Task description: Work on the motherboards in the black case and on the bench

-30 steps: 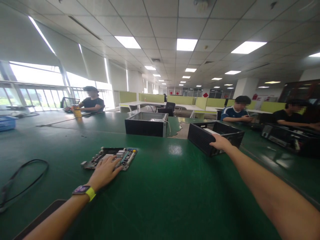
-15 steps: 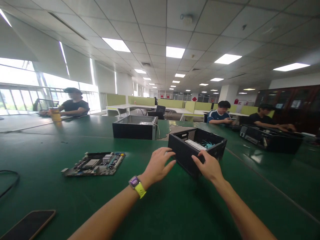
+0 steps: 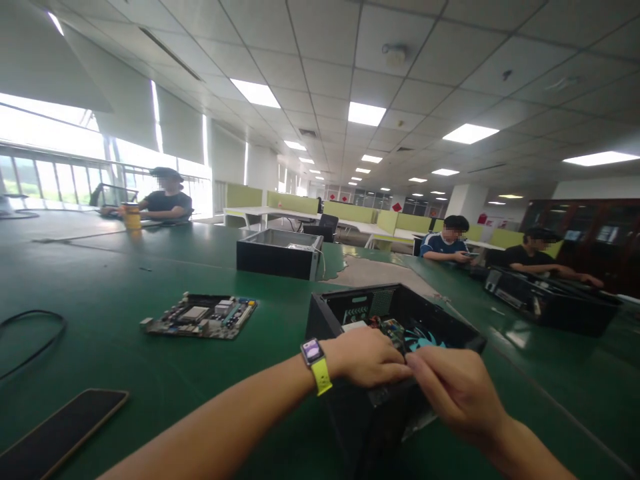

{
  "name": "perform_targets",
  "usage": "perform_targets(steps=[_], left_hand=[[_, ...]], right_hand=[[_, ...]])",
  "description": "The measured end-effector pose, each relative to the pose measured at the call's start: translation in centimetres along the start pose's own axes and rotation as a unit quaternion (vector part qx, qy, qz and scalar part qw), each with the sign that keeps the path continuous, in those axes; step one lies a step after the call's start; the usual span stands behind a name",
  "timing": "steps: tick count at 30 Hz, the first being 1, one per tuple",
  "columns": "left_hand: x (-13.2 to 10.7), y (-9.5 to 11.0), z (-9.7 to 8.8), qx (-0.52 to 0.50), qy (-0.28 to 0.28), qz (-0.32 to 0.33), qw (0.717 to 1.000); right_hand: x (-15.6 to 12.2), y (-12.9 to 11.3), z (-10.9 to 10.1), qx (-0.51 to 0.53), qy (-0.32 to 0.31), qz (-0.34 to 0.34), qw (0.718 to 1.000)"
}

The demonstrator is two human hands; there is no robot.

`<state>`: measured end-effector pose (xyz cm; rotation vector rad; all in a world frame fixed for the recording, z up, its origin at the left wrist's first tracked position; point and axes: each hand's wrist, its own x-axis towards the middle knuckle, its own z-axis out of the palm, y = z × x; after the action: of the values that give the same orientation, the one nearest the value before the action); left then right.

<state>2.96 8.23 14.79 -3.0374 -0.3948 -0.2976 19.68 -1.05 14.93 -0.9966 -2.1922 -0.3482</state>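
A black computer case [image 3: 363, 423] stands close in front of me, its top uncovered. Inside it a turquoise fan [image 3: 421, 338] shows, along with a circuit board and a pale metal part. My left hand [image 3: 367, 357] reaches across the near wall, its fingers bent over the top edge. Against the same edge, further right, my right hand [image 3: 457, 387] is closed, fingers curled on the rim. The two hands almost touch at the fingertips, and they hide much of the near rim. A motherboard [image 3: 203, 317] lies flat on the table to the left.
A second computer case [image 3: 275, 262] stands farther back on the green table [image 3: 165, 373]. At the lower left lie a phone [image 3: 65, 433] and a black cable [image 3: 57, 333]. Across the table sit several people; a person at right has another dark case [image 3: 555, 307].
The computer case has come nearer to me and turned slightly. Both hands have gone from fingers apart beside it to closed on its near edge. My view has swung a little left.
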Motion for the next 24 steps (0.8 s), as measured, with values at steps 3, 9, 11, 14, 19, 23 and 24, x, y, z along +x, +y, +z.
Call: perform_targets(steps=[3,9,11,14,19,23,24], left_hand=[[-4.6,1.4,-2.0,-0.032,-0.018,0.033,0.999],[-11.5,4.4,-5.8,-0.084,-0.069,-0.056,0.992],[-11.5,5.1,-6.0,-0.049,-0.088,-0.074,0.992],[-8.6,5.4,-5.5,0.056,-0.123,-0.080,0.988],[-0.7,2.9,-3.1,0.126,-0.274,-0.152,0.941],[2.9,-0.2,0.2,0.119,-0.361,-0.217,0.899],[3.1,-0.9,1.1,0.114,-0.367,-0.221,0.896]], right_hand=[[2.4,1.3,-1.1,-0.005,0.023,0.027,0.999],[6.8,3.2,2.0,-0.023,-0.285,0.059,0.956],[7.3,3.4,4.3,-0.035,-0.435,0.045,0.899],[7.5,3.9,7.3,-0.098,-0.541,0.043,0.834],[6.3,6.1,9.4,-0.161,-0.516,0.071,0.838],[5.6,7.7,9.6,-0.163,-0.501,0.081,0.846],[5.6,7.9,9.7,-0.166,-0.502,0.085,0.844]])
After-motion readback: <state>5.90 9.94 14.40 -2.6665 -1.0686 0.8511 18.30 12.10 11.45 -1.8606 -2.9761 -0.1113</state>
